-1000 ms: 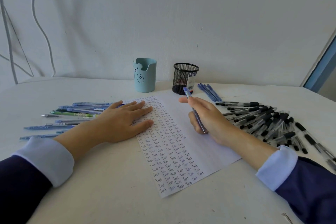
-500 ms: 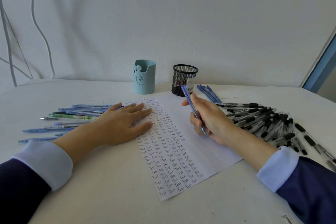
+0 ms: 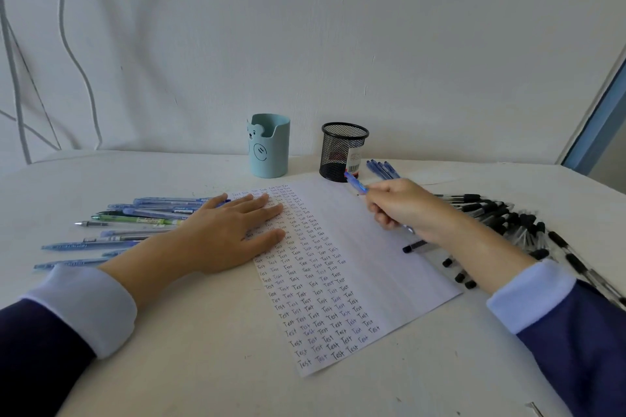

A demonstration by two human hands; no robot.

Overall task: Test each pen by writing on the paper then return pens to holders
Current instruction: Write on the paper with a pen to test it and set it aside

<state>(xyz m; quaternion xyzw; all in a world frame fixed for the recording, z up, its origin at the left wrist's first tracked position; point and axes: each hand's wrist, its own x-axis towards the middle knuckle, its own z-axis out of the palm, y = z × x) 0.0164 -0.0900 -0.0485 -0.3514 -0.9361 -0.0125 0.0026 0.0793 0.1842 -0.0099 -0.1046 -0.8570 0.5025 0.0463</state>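
Note:
A white paper (image 3: 366, 267) with columns of the word "Test" lies in the middle of the table. My left hand (image 3: 230, 234) lies flat on its left part, fingers straight. My right hand (image 3: 406, 210) grips a blue pen (image 3: 355, 183) over the paper's right edge, the pen's cap end pointing up and left toward the holders. A light blue bear holder (image 3: 269, 145) and a black mesh holder (image 3: 342, 151) stand at the back of the table.
Several blue and green pens (image 3: 142, 217) lie to the left of the paper. A large heap of black-capped pens (image 3: 515, 223) lies to the right, with several blue pens (image 3: 382, 168) beside the mesh holder. One black-capped pen (image 3: 415, 246) lies on the paper's right edge.
My right hand has moved right and a little back with the blue pen, off the paper's blank middle toward its right edge. My left hand has stayed flat on the paper.

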